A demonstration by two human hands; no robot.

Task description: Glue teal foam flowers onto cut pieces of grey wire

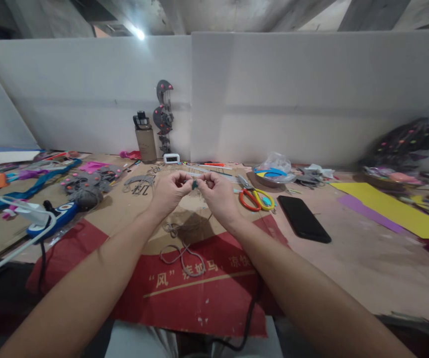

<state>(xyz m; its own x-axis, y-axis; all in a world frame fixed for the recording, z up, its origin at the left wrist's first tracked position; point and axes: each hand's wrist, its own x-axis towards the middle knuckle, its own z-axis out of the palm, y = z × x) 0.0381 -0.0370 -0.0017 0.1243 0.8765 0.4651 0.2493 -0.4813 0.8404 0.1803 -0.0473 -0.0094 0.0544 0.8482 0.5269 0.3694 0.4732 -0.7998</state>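
Both my hands are raised together over the cardboard-covered table point(349, 258). My left hand point(169, 191) and my right hand point(218, 195) are each closed in a pinch on one small dark green piece point(195, 184) held between them. A thin grey cord point(180, 251) lies looped on the cardboard below my hands; whether it joins the green piece I cannot tell.
Scissors with red and yellow handles point(254, 198) and a black phone point(303, 219) lie to the right. Yellow and purple sheets point(386, 209) sit further right. A bottle point(145, 136) stands at the back wall. A glue gun point(46, 216) and grey felt pieces point(87, 186) lie left.
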